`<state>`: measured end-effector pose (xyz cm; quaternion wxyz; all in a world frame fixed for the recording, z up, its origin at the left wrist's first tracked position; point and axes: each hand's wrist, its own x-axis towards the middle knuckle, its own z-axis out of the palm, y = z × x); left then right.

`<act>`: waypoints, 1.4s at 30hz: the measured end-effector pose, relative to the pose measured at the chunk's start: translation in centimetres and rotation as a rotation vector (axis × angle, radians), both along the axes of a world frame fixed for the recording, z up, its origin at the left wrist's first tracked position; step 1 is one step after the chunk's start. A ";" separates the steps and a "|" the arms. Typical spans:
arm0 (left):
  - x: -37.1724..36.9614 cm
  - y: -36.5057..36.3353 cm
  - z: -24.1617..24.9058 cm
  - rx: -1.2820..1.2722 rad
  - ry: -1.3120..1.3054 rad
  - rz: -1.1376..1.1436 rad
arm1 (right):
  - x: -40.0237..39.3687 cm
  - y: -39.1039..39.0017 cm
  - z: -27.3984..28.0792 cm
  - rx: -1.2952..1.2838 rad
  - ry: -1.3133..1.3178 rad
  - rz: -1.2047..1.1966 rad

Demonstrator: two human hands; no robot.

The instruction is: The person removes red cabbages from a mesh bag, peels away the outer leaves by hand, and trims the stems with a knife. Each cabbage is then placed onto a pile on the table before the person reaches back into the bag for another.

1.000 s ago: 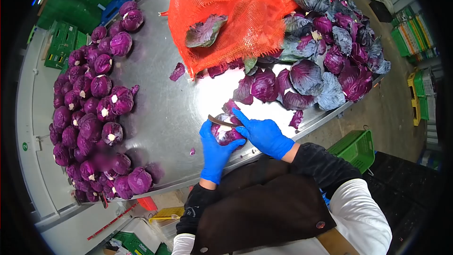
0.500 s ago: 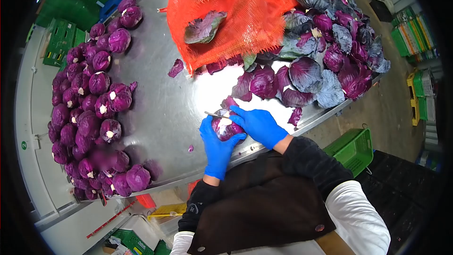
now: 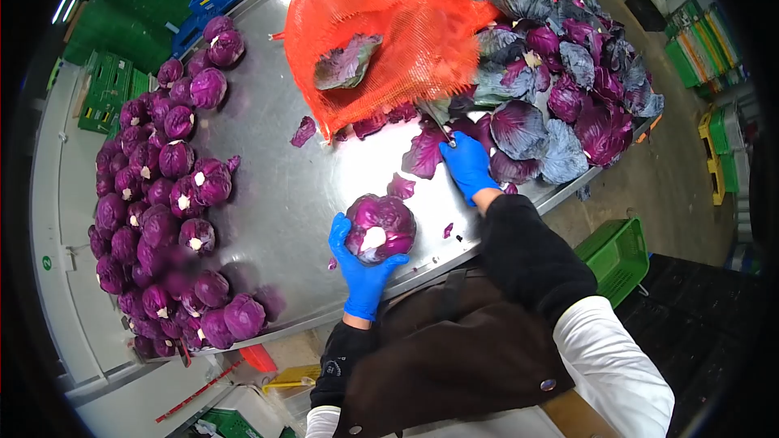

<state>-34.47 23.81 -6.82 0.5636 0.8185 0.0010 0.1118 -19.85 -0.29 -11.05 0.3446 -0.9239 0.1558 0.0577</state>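
A trimmed red cabbage (image 3: 391, 223) sits on the metal table near its front edge, its pale cut stem facing me. My left hand (image 3: 363, 274), in a blue glove, cups it from the left and below, with the fingers along one side and the thumb along the bottom. To the right, my blue-gloved right hand (image 3: 468, 164) is closed around a knife (image 3: 441, 128), whose thin blade points away toward the loose leaves. Next to that hand lies a purple outer leaf (image 3: 423, 152). The knife's handle is mostly hidden in the fist.
Many red cabbages (image 3: 159, 227) are piled along the table's left side. An orange mesh sack (image 3: 406, 24) with a leaf (image 3: 349, 63) on it lies at the back. Trimmed leaves (image 3: 523, 130) heap up at the right. A green crate (image 3: 614, 264) stands beyond the right edge.
My right hand has moved away from the cabbage, up and to the right, carrying the knife. The cabbage now shows more fully, and my left hand has spread wider around it.
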 end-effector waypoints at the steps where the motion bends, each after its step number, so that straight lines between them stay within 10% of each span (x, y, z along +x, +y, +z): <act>1: 0.0 0.1 -0.4 -0.072 0.018 0.039 | -0.7 0.0 1.3 -0.035 -0.044 0.037; 4: 0.4 0.1 -1.7 -0.117 0.094 0.065 | -3.8 4.1 7.9 0.127 0.057 0.184; 17: 1.5 2.9 -0.1 -0.420 0.292 0.019 | -5.3 5.0 5.6 0.299 0.080 0.628; 27: 2.1 4.1 -0.8 -0.127 0.275 -0.093 | -1.6 6.2 7.2 0.413 0.032 1.057; 36: 2.6 6.0 -0.6 -0.550 0.383 0.034 | -2.3 1.0 4.5 0.797 0.184 0.882; 38: 2.4 6.5 -0.6 -0.571 0.387 0.039 | -1.2 -1.1 5.3 -0.046 0.144 0.689; 39: 2.4 6.9 -0.9 -0.582 0.383 0.015 | -1.2 -0.8 5.3 -0.047 0.143 0.689; 42: 2.8 7.3 -0.3 -0.579 0.382 -0.017 | -2.3 2.9 6.0 0.453 -0.070 0.637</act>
